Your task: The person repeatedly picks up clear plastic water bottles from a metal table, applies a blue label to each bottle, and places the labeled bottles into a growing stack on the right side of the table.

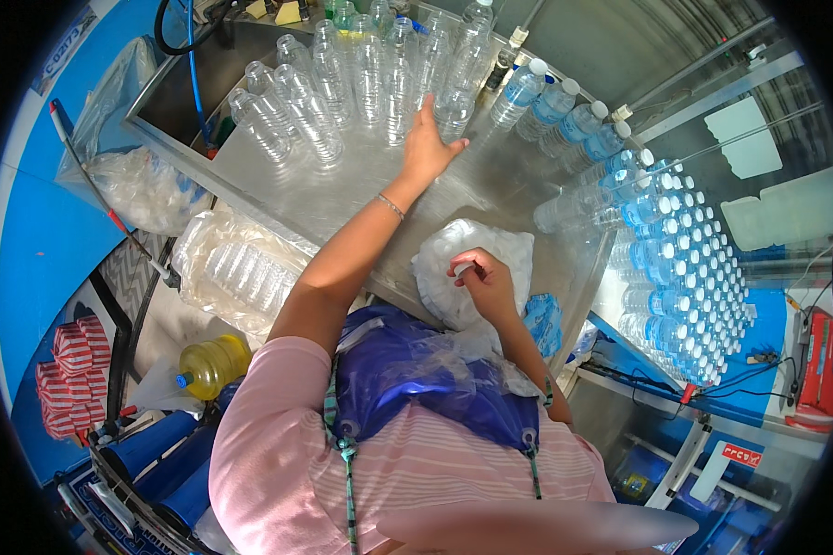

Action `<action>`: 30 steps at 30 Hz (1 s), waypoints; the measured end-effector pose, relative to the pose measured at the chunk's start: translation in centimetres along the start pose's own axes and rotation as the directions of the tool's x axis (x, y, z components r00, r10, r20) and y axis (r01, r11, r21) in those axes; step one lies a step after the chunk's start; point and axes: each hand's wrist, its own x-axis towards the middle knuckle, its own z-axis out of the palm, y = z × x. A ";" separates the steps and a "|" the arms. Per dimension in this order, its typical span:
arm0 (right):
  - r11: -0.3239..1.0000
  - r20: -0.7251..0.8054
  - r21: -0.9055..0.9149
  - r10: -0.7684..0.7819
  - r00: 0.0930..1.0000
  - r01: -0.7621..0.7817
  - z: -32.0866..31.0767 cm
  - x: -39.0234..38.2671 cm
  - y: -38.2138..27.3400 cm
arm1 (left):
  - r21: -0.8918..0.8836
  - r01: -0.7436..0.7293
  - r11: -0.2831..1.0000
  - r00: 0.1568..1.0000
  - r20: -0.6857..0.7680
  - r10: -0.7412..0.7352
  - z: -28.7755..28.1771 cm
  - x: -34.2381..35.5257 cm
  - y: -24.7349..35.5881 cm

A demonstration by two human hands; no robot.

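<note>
My left hand point(428, 150) reaches across the steel counter with its fingers stretched out and the thumb spread to the right. Just beyond it stands a clear uncapped plastic bottle point(454, 111); whether the fingertips touch it I cannot tell. Several more empty bottles point(368, 83) stand in rows to the left of that hand. My right hand point(491, 285) is closed in a pinch on a white bottle cap point(463, 269). Beneath it lies a white plastic bag point(435, 264) at the counter's near edge; its contents are partly hidden.
Capped bottles with blue labels point(555, 111) line the counter's back right. A dense group of capped bottles point(676, 268) stands farther right. At the left are a sink point(162, 97), a wrapped pack of clear bottles point(245, 268) and a yellow jug point(215, 363).
</note>
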 end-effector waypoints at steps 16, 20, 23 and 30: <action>0.998 -0.032 -0.047 -0.033 0.999 0.032 0.3 0.3 -0.5 | 0.082 -0.025 0.996 0.995 0.096 0.017 -0.3 0.3 -1.0; 0.999 -0.016 -0.026 -0.020 1.000 0.019 0.5 0.4 -0.3 | 0.050 0.021 0.999 0.995 0.101 -0.026 -0.2 0.2 -0.9; 1.000 -0.002 -0.018 -0.024 1.000 0.024 0.6 0.6 -0.2 | 0.053 0.031 0.998 0.994 0.104 -0.037 -0.3 0.1 -0.8; 0.999 -0.001 -0.027 -0.027 1.000 0.027 0.7 0.7 -0.5 | 0.068 0.017 0.998 0.995 0.093 -0.023 -0.4 0.0 -0.6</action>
